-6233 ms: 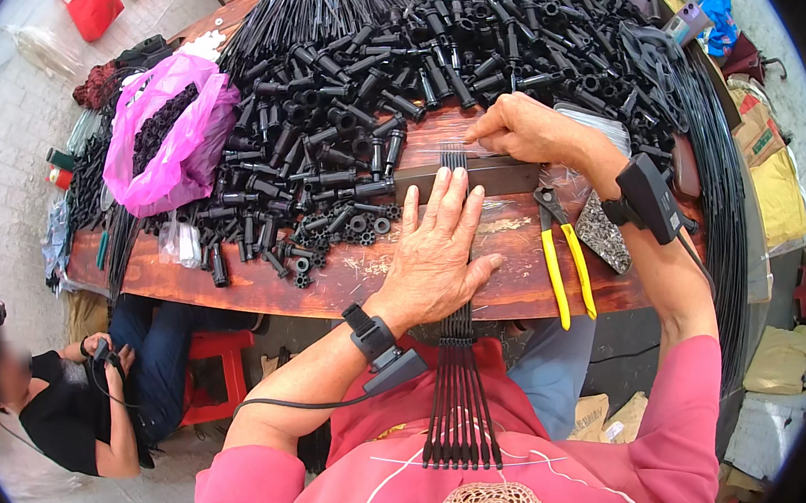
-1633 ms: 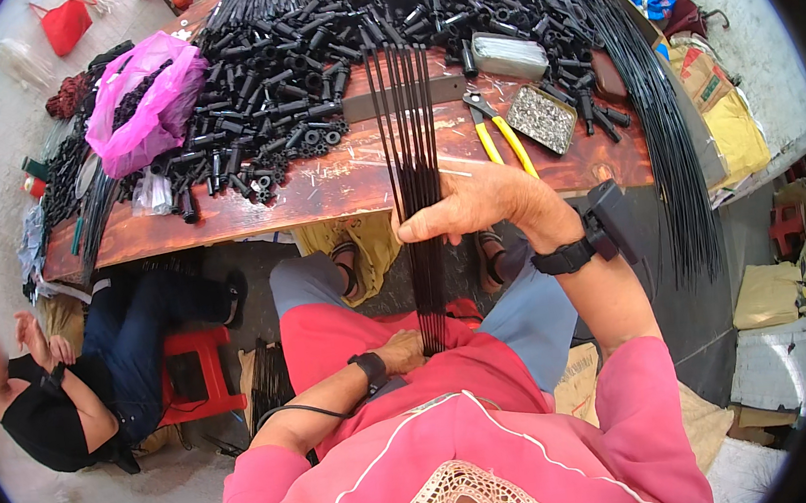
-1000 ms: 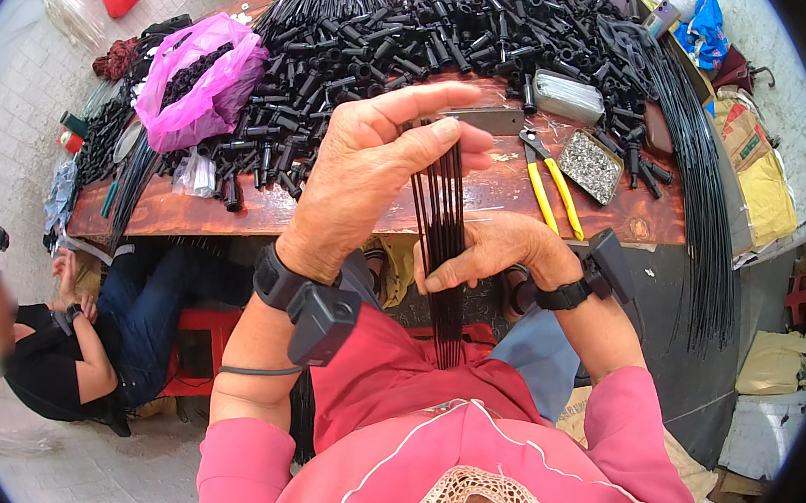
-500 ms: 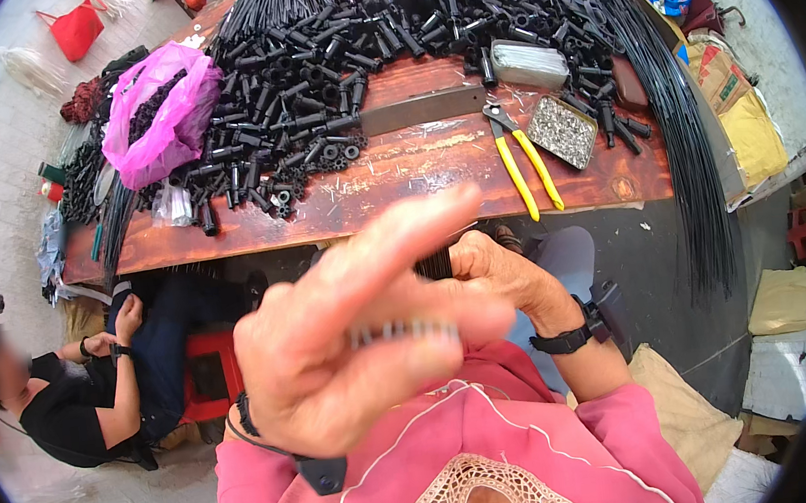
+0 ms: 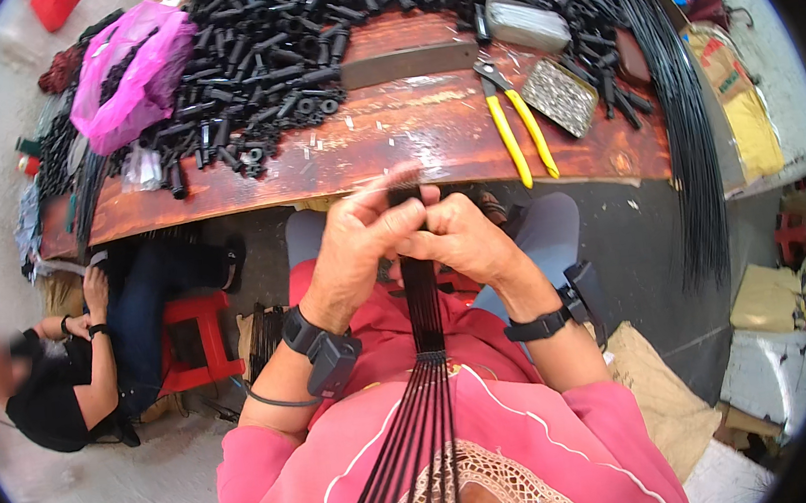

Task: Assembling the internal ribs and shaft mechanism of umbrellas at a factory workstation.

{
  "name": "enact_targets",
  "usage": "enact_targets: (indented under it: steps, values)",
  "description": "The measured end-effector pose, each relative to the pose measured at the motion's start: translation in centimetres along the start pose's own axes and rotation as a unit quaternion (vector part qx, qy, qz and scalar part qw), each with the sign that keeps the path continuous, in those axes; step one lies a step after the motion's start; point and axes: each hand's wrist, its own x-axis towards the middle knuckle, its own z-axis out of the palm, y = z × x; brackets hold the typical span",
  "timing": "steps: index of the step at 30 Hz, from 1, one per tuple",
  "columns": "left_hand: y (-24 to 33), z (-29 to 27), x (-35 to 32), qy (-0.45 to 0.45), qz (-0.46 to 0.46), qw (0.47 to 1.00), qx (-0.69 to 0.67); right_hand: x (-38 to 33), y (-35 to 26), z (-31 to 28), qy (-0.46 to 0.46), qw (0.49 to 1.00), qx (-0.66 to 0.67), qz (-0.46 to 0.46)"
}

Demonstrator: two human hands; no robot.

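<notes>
I can see the left hand (image 5: pixel 355 241) and right hand (image 5: pixel 471 235) meet, each grip closed around the far end of a bundle of long, thin black strips (image 5: pixel 424 312) fanning out over the pink blouse (image 5: pixel 316 454). Yellow-handled pliers (image 5: pixel 506 137) lie beyond, on the reddish-brown wooden table (image 5: pixel 412 139).

Nearer the body than the yellow-handled pliers (image 5: pixel 505 133) and to their left, the person's left hand (image 5: pixel 361 239) and right hand (image 5: pixel 469 235) meet around a bundle of black strands (image 5: pixel 424 308). Right of the pliers lies a tray (image 5: pixel 589 115) of small pieces; left of them, a flat bar (image 5: pixel 409 64).
</notes>
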Motion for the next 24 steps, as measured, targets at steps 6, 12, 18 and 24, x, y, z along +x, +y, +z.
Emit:
enact_targets:
  steps: [6,12,18,24]
  values:
    - [0.5,0.6,1.0,0.026,-0.005,0.999,-0.039,1.8,2.0,0.4,-0.045,0.994,0.075,-0.065]
    - [-0.1,0.4,2.2,0.019,-0.023,0.997,-0.076,2.6,3.5,-0.4,-0.029,0.991,0.104,-0.080]
    - [-0.3,0.0,1.3,0.046,0.005,0.998,-0.034,2.3,1.3,0.8,0.023,0.972,-0.026,-0.234]
    - [-0.3,-0.4,0.5,0.043,-0.003,0.992,-0.119,0.3,1.1,0.0,0.009,0.996,0.083,0.015]
